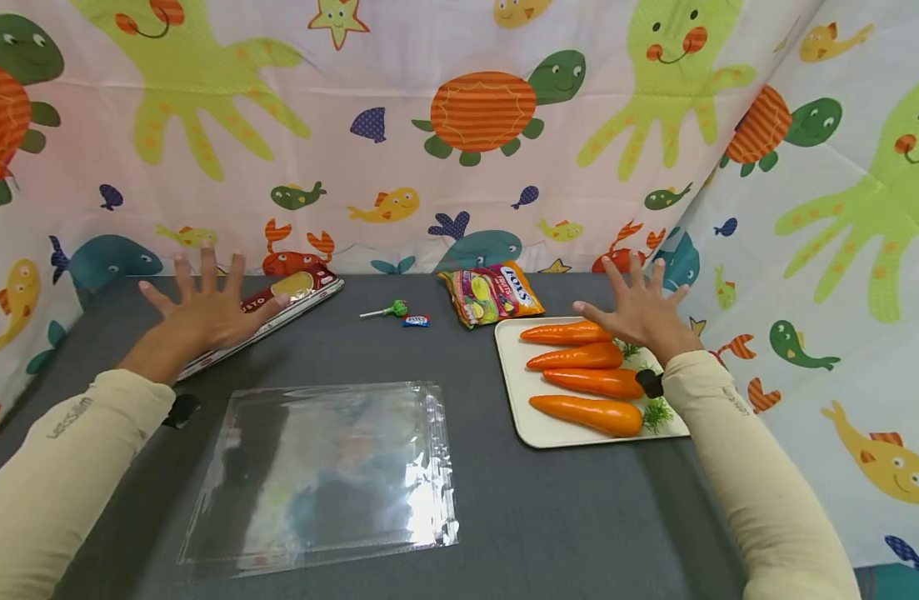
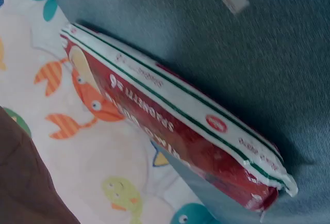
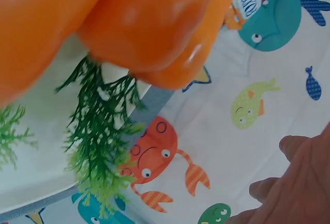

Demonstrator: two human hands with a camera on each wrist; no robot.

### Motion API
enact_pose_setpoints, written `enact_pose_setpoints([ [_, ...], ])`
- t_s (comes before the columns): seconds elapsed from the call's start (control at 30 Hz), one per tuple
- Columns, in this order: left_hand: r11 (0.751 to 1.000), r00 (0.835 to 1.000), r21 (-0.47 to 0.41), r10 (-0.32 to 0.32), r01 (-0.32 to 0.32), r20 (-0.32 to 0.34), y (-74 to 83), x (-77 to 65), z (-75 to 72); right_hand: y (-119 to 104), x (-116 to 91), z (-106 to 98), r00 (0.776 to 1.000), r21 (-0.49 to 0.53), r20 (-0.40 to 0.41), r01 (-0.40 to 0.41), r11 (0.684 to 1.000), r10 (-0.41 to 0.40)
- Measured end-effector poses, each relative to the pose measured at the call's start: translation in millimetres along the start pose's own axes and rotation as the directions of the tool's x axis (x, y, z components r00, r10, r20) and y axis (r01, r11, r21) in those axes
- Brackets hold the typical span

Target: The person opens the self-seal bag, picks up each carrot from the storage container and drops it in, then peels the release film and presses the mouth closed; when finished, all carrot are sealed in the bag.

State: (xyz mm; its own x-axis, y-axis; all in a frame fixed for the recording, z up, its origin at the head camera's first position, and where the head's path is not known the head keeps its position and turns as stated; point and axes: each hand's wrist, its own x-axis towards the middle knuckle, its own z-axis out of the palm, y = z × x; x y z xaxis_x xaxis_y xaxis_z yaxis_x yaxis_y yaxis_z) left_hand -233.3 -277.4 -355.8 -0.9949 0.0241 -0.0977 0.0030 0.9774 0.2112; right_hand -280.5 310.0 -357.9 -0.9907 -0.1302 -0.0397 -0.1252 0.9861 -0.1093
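Observation:
My left hand (image 1: 204, 312) is held with fingers spread and nothing in it, over a spaghetti pack (image 1: 302, 290) at the back left. In the left wrist view the red and white pack (image 2: 170, 105) lies on its side, with part of the hand (image 2: 26, 177) at the lower left. My right hand (image 1: 639, 310), also spread and holding nothing, hovers over the far right of a cream tray (image 1: 513, 375). Several orange carrots (image 1: 586, 414) lie in a row on the tray. The right wrist view shows carrots (image 3: 149, 22) with green tops (image 3: 98, 131) close up, and the hand's fingers (image 3: 265, 188).
A clear plastic bag (image 1: 324, 475) lies flat at the front left of the dark table (image 1: 534, 517). Behind it are a green lollipop (image 1: 397, 308) and a small blue-wrapped candy (image 1: 417, 321). A Fox's candy bag (image 1: 496, 293) is near the patterned curtain (image 1: 444, 200).

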Motion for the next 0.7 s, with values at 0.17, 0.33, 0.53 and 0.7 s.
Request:
enact_pose_setpoints([
  [0.17,0.999,0.999,0.025,0.042,-0.042,0.003,8.2,-2.2,4.1,-9.5,-4.7,2.9,0.999,0.048,-0.028,0.035,0.998,-0.033],
  [0.33,0.986,0.989,0.108,0.114,-0.124,0.095,18.1,-9.7,5.0,-21.4,-9.7,4.2,0.993,0.093,-0.071,0.101,0.991,-0.094],
  [0.53,0.977,0.965,0.064,0.188,-0.203,0.184,30.0,-22.4,9.4,-45.3,-17.4,4.3,0.979,0.151,-0.085,0.198,0.968,-0.187],
  [0.7,0.971,0.953,-0.041,0.241,-0.237,0.183,40.8,-32.5,8.1,-63.5,-26.3,1.8,0.970,0.219,-0.039,0.241,0.945,-0.238],
])
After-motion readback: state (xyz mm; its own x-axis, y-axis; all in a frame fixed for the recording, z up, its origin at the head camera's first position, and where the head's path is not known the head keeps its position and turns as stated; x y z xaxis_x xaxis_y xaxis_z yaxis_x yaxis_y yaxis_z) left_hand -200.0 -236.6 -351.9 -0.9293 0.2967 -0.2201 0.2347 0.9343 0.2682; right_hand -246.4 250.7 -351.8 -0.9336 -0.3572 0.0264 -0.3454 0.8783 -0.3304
